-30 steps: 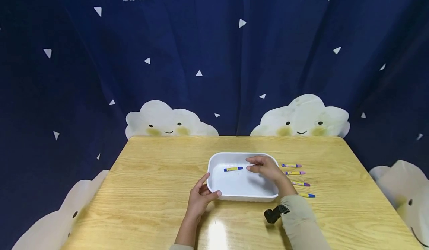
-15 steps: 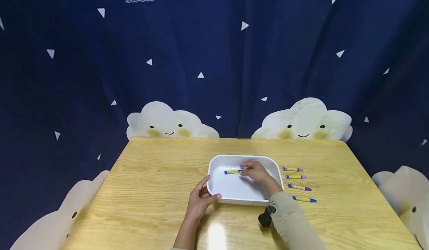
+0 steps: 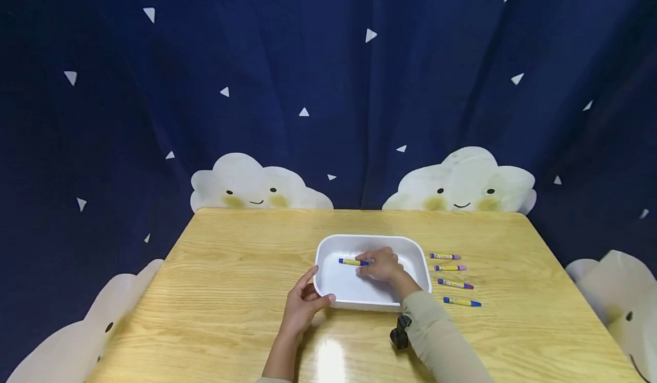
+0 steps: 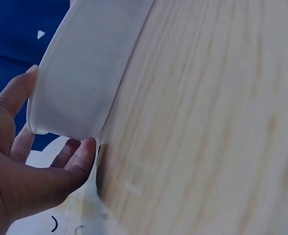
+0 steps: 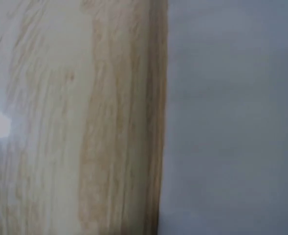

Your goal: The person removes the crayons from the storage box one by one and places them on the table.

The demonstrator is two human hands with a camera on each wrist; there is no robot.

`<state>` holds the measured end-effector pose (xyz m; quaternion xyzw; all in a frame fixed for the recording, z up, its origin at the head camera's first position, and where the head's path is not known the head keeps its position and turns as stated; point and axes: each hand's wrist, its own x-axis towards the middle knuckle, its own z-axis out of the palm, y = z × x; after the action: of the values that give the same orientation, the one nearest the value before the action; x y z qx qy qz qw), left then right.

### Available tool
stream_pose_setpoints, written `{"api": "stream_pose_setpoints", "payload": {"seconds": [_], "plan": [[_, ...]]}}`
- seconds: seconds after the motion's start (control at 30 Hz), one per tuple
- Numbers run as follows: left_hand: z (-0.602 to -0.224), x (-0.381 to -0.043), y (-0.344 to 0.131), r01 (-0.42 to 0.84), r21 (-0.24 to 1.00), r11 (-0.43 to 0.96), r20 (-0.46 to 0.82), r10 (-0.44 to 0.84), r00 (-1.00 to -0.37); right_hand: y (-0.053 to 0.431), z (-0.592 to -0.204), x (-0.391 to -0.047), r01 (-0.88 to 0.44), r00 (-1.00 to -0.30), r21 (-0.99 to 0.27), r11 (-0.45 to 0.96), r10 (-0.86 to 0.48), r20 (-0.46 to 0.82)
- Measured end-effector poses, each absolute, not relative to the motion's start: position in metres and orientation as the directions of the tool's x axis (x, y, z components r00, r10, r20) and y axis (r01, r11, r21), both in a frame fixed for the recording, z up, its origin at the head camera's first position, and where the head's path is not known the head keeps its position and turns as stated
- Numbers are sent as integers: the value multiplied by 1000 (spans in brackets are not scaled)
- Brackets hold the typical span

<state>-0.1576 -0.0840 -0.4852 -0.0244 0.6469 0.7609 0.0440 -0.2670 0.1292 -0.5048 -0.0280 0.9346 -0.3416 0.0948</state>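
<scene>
A white plastic tray (image 3: 328,286) stands on the wooden table. My left hand (image 3: 301,309) grips its near left corner, thumb on the front rim and fingers along the left side. In the left wrist view that hand (image 4: 31,166) has its digits at the rim and the lower edge of the tray wall (image 4: 85,63). Inside the tray lies a yellow-wrapped blue crayon (image 3: 349,261). My right hand (image 3: 384,264) reaches in over the right part and pinches the crayon's right end between thumb and fingers, which hide the tip. The right wrist view shows only tray wall (image 5: 222,117) and table.
Right of the tray, several crayons lie in a column on the table (image 3: 231,292): a mauve one (image 3: 445,256), a pink one (image 3: 450,268), a purple one (image 3: 455,284) and a blue one (image 3: 462,302). A dark blue curtain (image 3: 277,75) hangs behind the table.
My right hand has moved left and down inside the tray, from beside the crayon to its right end, and now pinches it. My left hand stays at the tray corner.
</scene>
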Motion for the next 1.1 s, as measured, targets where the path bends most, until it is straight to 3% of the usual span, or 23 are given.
{"api": "stream_pose_setpoints", "payload": {"seconds": [0.33,0.6,1.1], "plan": [[-483,-157,-85,-101,985,-141,-98,25,-995,125,-512,-270,-55,-996,-649,758,-86,-17],[-515,-168,-86,-80,988,-135,-81,1,-997,128,-514,-268,-196,-978,-710,676,-191,89],[-514,-168,-84,-69,990,-119,-70,0,-998,138,-500,-263,-342,-934,-727,595,-301,193]]}}
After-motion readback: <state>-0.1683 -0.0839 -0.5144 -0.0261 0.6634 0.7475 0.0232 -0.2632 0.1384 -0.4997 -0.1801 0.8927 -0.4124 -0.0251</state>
